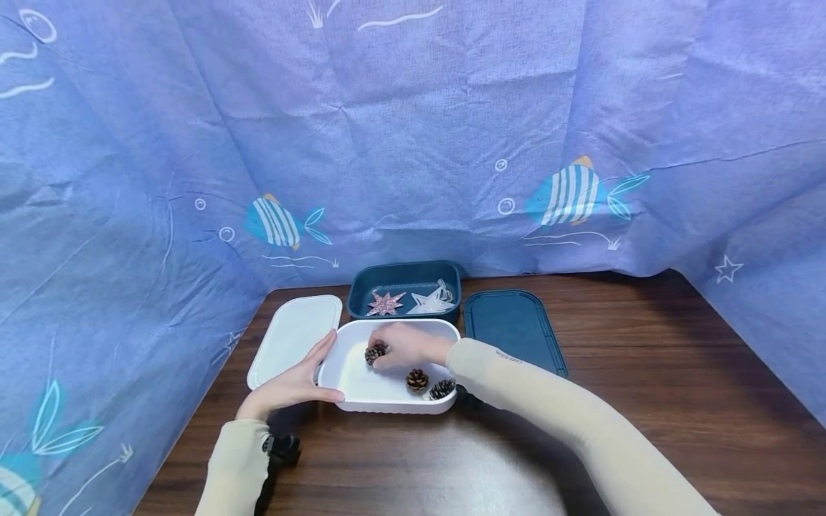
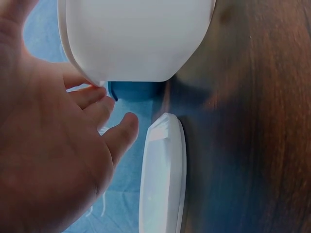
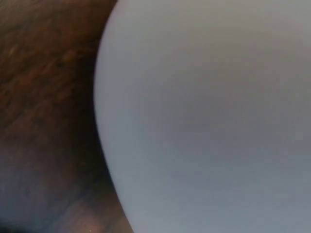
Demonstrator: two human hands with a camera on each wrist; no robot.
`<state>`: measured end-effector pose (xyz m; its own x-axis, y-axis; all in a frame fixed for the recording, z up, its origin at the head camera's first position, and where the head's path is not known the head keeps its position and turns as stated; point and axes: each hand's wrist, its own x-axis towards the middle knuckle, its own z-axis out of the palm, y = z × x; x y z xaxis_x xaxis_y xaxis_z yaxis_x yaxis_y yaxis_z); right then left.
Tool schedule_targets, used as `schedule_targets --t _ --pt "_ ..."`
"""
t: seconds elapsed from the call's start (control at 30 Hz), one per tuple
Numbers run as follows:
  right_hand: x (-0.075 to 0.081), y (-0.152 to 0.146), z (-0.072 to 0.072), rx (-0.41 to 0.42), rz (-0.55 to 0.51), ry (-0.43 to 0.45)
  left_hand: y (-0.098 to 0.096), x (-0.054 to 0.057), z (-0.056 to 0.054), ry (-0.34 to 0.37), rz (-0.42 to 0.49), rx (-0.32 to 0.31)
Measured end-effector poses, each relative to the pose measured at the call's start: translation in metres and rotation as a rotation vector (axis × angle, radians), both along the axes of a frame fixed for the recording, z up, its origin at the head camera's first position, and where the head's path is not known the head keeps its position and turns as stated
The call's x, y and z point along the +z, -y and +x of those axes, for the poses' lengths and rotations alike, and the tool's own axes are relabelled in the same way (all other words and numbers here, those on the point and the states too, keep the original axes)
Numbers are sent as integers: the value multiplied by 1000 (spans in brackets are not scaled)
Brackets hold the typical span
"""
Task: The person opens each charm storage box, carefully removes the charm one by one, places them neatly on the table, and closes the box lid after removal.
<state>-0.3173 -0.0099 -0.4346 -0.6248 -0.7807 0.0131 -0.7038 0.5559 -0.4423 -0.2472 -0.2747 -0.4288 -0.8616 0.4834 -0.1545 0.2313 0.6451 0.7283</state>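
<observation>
From the head view, my right hand (image 1: 405,345) pinches a pine cone (image 1: 375,352) low inside the white box (image 1: 387,401) on the table (image 1: 645,401); a loose pinch could drop it onto the two cones beside it, or my sleeve could nudge the box. At the left wrist, my left hand (image 2: 53,145) rests nearly flat against the box's wall (image 2: 141,39), its grip wide and clasping nothing, the white lid (image 2: 163,174) just beside it. The right wrist view shows only the box's blurred white side (image 3: 209,116), so my grip cannot be told from there.

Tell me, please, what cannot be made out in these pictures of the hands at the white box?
- Right wrist view: only the blurred white box wall and wood; the right hand is out of frame.
- Head view: the right hand covers most of the pine cone it grips.
- Left wrist view: the left hand is cut off by the frame edge; the box's inside is hidden by its wall.
- Head view: the string on the white star is too small to tell.
</observation>
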Motion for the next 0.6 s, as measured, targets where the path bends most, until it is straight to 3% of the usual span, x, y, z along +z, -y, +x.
schedule_targets --t 0.6 --pt "48 -47 -18 -101 -151 -24 0 0 -1 8 -12 12"
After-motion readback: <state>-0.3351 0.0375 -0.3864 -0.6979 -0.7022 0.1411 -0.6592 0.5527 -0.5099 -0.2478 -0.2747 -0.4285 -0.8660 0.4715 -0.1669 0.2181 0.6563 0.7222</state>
